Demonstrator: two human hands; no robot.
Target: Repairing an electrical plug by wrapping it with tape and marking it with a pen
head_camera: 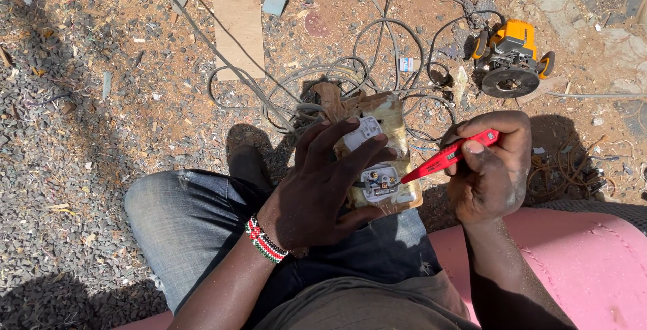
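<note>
Left hand (317,188) clamps the opened plug (379,182) against the wooden board (391,117) on the lap, right hand (492,168) grips the red screwdriver (441,160) with its tip at the terminals, where a slip could jab those steadying fingers.

A small white rectangular label or packet with blue and red marks (406,64) is seen lying flat on the dirt in the upper middle of the frame, among the loops of grey cable, left of the yellow power tool. Whether it is a label or a packet cannot be told at this size. No signs or screens are seen anywhere in the frame.
</note>
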